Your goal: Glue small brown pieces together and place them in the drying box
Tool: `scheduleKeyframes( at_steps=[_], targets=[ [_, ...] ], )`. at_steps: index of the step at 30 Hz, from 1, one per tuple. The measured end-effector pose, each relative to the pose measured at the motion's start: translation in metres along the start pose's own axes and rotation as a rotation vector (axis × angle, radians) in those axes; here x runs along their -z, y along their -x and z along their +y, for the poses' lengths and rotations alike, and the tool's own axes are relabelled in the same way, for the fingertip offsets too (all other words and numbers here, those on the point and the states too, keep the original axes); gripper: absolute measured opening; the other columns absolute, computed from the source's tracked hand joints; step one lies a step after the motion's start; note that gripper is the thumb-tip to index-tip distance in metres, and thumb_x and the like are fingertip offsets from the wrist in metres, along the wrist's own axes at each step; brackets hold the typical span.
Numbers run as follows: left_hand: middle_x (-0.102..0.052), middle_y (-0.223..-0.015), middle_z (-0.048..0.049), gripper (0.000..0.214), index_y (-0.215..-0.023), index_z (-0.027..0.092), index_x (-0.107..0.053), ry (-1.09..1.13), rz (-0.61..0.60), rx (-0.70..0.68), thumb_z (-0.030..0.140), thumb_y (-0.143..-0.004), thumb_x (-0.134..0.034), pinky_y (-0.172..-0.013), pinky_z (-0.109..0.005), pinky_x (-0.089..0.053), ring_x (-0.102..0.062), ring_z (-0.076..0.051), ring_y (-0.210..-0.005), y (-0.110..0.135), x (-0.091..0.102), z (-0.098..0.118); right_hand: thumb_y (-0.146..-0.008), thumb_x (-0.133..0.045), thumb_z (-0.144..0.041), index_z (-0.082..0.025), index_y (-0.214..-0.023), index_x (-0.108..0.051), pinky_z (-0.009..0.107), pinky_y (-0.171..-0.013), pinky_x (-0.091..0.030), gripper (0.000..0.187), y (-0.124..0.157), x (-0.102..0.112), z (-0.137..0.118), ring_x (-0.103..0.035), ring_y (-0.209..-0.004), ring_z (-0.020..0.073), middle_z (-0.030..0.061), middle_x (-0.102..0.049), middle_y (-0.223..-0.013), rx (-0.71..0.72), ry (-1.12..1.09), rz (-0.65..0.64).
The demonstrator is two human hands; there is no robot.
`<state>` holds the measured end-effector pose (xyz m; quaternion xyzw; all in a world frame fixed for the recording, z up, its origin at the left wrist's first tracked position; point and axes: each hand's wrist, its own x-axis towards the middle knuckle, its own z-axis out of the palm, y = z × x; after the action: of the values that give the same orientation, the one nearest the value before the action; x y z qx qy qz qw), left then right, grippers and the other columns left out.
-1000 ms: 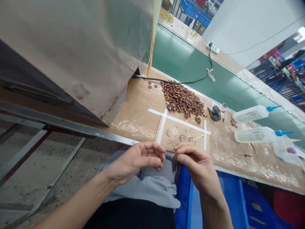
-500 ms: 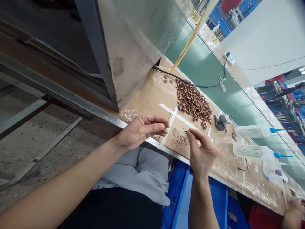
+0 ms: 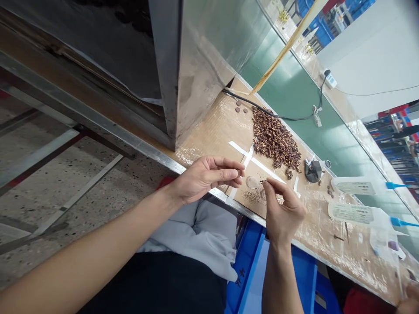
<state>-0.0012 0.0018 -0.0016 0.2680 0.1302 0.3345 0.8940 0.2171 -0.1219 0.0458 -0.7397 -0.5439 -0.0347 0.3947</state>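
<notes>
Over the table's front edge, my left hand [image 3: 211, 178] is closed, thumb against the curled fingers; what it holds, if anything, I cannot make out. My right hand [image 3: 284, 211] pinches a tiny dark piece [image 3: 263, 181] between thumb and index finger, apart from the left hand. Just beyond them lies a small round clear dish [image 3: 252, 182], near scattered fine granules [image 3: 252, 197]. White tape strips [image 3: 253, 160] cross on the brown table covering [image 3: 212, 135]. Farther back is a heap of small dark reddish-brown pieces with gold-coloured bits [image 3: 276, 138].
A large metal cabinet [image 3: 196, 83] stands at left. Squeeze bottles with blue tips [image 3: 353, 186] lie at right, near a dark faceted holder [image 3: 313, 171]. A black cable [image 3: 278, 116] runs behind the heap. Blue bins [image 3: 245, 257] sit below; another person's hand [image 3: 409, 298] shows at lower right.
The view has shifted, so the table and cabinet appear farther right. Both hands keep nearly the same pose, and the tiny dark piece stays in my right fingertips.
</notes>
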Motion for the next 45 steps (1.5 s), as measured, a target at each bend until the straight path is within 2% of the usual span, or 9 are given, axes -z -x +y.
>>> scheduleKeyframes(
  at_steps=[8, 20, 26, 29, 39, 45],
  targets=[
    [-0.091, -0.102, -0.0096, 0.02, -0.115, 0.016, -0.095, -0.009, -0.005, -0.004, 0.024, -0.096, -0.099, -0.094, -0.028, -0.07, -0.086, -0.018, -0.092, 0.001, 0.0, 0.001, -0.11, -0.084, -0.04, -0.026, -0.114, -0.092, 0.039, -0.091, -0.064, 0.017, 0.001, -0.002, -0.002, -0.083, -0.092, 0.0243, 0.0037, -0.089, -0.105, 0.035, 0.035, 0.029],
    [-0.09, -0.101, -0.0102, 0.021, -0.113, 0.015, -0.095, 0.002, 0.006, -0.001, 0.023, -0.095, -0.1, -0.091, -0.027, -0.069, -0.085, -0.018, -0.092, 0.001, -0.001, 0.001, -0.109, -0.085, -0.041, -0.026, -0.113, -0.093, 0.039, -0.092, -0.063, 0.017, 0.005, -0.004, 0.001, -0.083, -0.093, 0.0243, 0.0035, -0.089, -0.105, -0.002, 0.007, 0.037],
    [-0.09, -0.11, -0.0103, 0.02, -0.114, 0.017, -0.095, 0.001, 0.021, -0.017, 0.022, -0.095, -0.099, -0.09, -0.028, -0.069, -0.085, -0.018, -0.094, 0.002, -0.001, 0.0, -0.109, -0.086, -0.042, -0.026, -0.114, -0.092, 0.043, -0.097, -0.065, 0.018, 0.002, -0.001, -0.002, -0.085, -0.1, 0.0272, 0.0051, -0.089, -0.109, -0.024, -0.025, 0.087],
    [-0.09, -0.105, -0.0102, 0.019, -0.113, 0.016, -0.095, -0.015, 0.02, -0.013, 0.023, -0.096, -0.099, -0.089, -0.026, -0.069, -0.085, -0.017, -0.093, 0.001, -0.001, 0.001, -0.112, -0.082, -0.038, -0.026, -0.115, -0.091, 0.043, -0.099, -0.065, 0.015, -0.004, 0.0, -0.001, -0.084, -0.106, 0.0266, 0.0052, -0.089, -0.112, 0.035, -0.036, 0.089],
    [-0.09, -0.1, -0.0114, 0.022, -0.114, 0.014, -0.095, -0.025, 0.028, 0.016, 0.024, -0.095, -0.1, -0.089, -0.026, -0.069, -0.084, -0.018, -0.091, 0.002, -0.002, 0.003, -0.118, -0.073, -0.03, -0.027, -0.117, -0.089, 0.04, -0.097, -0.064, 0.016, -0.013, -0.005, 0.006, -0.083, -0.107, 0.0241, 0.0041, -0.088, -0.113, 0.204, -0.005, -0.046],
    [-0.09, -0.112, -0.011, 0.022, -0.115, 0.016, -0.094, -0.006, 0.037, 0.006, 0.024, -0.095, -0.1, -0.089, -0.027, -0.07, -0.085, -0.018, -0.094, 0.003, -0.001, 0.003, -0.118, -0.072, -0.028, -0.028, -0.118, -0.089, 0.04, -0.096, -0.064, 0.016, -0.012, -0.005, 0.008, -0.083, -0.106, 0.0238, 0.0038, -0.087, -0.114, 0.224, 0.001, -0.045]
  ],
)
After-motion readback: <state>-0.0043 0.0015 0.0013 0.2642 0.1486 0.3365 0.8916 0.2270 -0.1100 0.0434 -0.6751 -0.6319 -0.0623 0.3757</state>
